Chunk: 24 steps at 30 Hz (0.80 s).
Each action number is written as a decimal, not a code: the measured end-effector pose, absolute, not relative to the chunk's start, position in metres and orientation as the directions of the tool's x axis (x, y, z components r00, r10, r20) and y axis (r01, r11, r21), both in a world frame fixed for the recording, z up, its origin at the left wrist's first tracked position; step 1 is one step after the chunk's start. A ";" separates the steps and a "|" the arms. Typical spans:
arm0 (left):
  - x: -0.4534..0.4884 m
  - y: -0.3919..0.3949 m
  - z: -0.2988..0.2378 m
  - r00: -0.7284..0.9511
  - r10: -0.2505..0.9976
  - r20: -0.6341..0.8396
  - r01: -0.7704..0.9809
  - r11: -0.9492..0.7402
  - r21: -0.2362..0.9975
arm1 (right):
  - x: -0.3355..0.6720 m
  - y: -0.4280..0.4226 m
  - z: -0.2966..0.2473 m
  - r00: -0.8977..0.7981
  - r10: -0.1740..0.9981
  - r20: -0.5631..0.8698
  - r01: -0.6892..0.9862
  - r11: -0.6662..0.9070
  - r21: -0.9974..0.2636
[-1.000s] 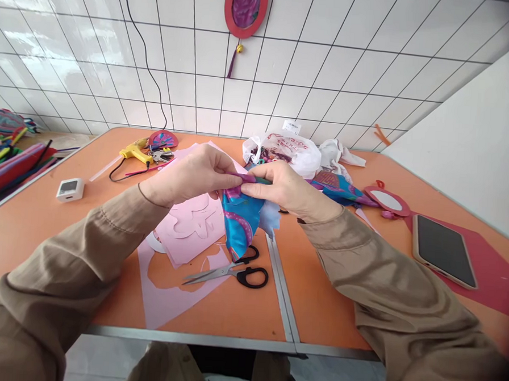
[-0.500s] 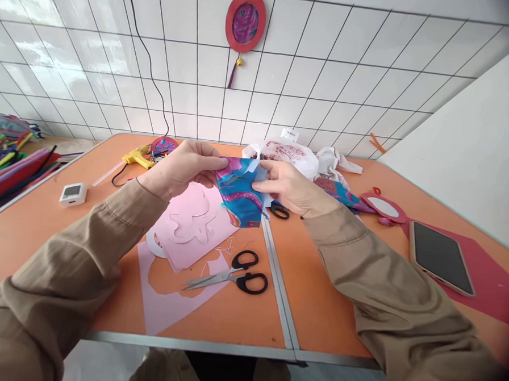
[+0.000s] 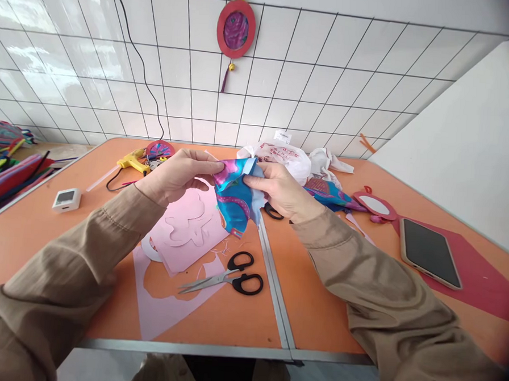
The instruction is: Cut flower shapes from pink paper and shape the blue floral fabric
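A piece of shiny blue patterned fabric (image 3: 233,203) with pink and purple bands hangs between my two hands above the table. My left hand (image 3: 191,173) pinches its upper left corner between thumb and fingers. At the upper right, my right hand (image 3: 278,189) grips the same fabric, where a pale blue underside shows along the edge. The top is folded over. Below lie black-handled scissors (image 3: 228,274), blades pointing left, partly over a cut pink sheet (image 3: 158,316). Pink paper cut-outs (image 3: 184,226) rest on a stack of pink paper behind them.
A yellow glue gun (image 3: 133,160) and a small white device (image 3: 67,199) stand at the left. Toward the back are a white plastic bag (image 3: 284,158) and more blue fabric (image 3: 333,196). A phone (image 3: 430,252) lies on red paper (image 3: 484,282) at the right. A red round ornament (image 3: 236,29) hangs on the wall.
The fabric's top edge has folded over further and its lower part now hangs more creased. Both hands keep their hold. The whole view has shifted slightly.
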State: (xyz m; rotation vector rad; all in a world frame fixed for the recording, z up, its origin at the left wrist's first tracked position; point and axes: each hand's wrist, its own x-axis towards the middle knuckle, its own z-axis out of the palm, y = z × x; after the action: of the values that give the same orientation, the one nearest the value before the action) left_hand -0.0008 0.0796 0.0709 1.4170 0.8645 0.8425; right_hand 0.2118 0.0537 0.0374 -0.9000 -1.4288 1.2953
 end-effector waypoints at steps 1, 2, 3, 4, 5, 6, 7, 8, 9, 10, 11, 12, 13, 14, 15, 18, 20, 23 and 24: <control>-0.001 0.079 0.071 0.462 0.887 -0.004 0.033 -0.012 0.999 | 0.213 0.053 0.039 -0.256 0.950 0.176 -0.077 0.161 -0.984; -0.002 0.079 0.072 0.464 0.886 -0.005 0.043 -0.017 0.999 | 0.214 0.053 0.040 -0.257 0.951 0.174 -0.072 0.161 -0.984; -0.002 0.079 0.072 0.464 0.886 -0.005 0.053 -0.022 0.998 | 0.215 0.053 0.041 -0.256 0.951 0.174 -0.075 0.160 -0.984; -0.002 0.079 0.073 0.464 0.886 -0.002 0.061 -0.029 0.998 | 0.215 0.053 0.041 -0.256 0.951 0.176 -0.082 0.159 -0.984; -0.002 0.079 0.073 0.465 0.885 0.002 0.064 -0.036 0.997 | 0.215 0.053 0.041 -0.257 0.949 0.181 -0.093 0.162 -0.982; -0.002 0.078 0.073 0.464 0.886 0.007 0.064 -0.041 0.997 | 0.215 0.054 0.041 -0.255 0.948 0.190 -0.104 0.168 -0.980; -0.001 0.078 0.073 0.460 0.888 0.013 0.058 -0.044 0.997 | 0.215 0.054 0.041 -0.250 0.948 0.197 -0.108 0.175 -0.979; 0.000 0.078 0.073 0.457 0.890 0.014 0.052 -0.042 0.998 | 0.215 0.054 0.041 -0.240 0.949 0.205 -0.104 0.185 -0.977; 0.001 0.077 0.072 0.446 0.895 0.013 0.045 -0.037 0.998 | 0.215 0.054 0.041 -0.228 0.950 0.212 -0.095 0.195 -0.976; 0.003 0.076 0.073 0.436 0.900 0.010 0.039 -0.030 0.999 | 0.214 0.054 0.041 -0.219 0.952 0.215 -0.084 0.201 -0.976; 0.004 0.075 0.073 0.422 0.907 0.005 0.035 -0.022 0.999 | 0.214 0.053 0.042 -0.216 0.952 0.216 -0.077 0.204 -0.976; 0.006 0.075 0.073 0.407 0.913 0.000 0.033 -0.014 0.999 | 0.213 0.053 0.042 -0.215 0.952 0.217 -0.076 0.205 -0.976; 0.008 0.074 0.073 0.395 0.919 -0.007 0.033 -0.007 0.999 | 0.213 0.052 0.043 -0.215 0.952 0.218 -0.081 0.205 -0.975; 0.009 0.073 0.073 0.385 0.923 -0.013 0.034 -0.001 0.999 | 0.212 0.051 0.043 -0.213 0.953 0.216 -0.088 0.202 -0.975; 0.010 0.072 0.074 0.379 0.925 -0.016 0.034 0.003 0.999 | 0.212 0.051 0.043 -0.208 0.955 0.213 -0.096 0.197 -0.976; 0.011 0.070 0.074 0.379 0.925 0.003 0.032 -0.017 0.999 | 0.211 0.052 0.043 -0.199 0.958 0.205 -0.106 0.187 -0.977; 0.010 0.070 0.075 0.397 0.917 0.046 0.039 -0.066 0.997 | 0.211 0.053 0.042 -0.185 0.960 0.209 -0.108 0.192 -0.975; 0.007 0.070 0.075 0.437 0.895 0.090 0.070 -0.133 0.989 | 0.212 0.054 0.042 -0.162 0.962 0.220 -0.092 0.207 -0.974; 0.007 0.070 0.075 0.449 0.888 0.096 0.079 -0.146 0.986 | 0.212 0.054 0.042 -0.167 0.962 0.218 -0.087 0.205 -0.975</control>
State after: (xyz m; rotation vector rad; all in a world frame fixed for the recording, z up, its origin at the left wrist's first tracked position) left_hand 0.0067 0.0702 0.0753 1.5642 0.8740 0.8902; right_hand 0.2123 0.0541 0.0421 -0.9109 -1.3784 1.2046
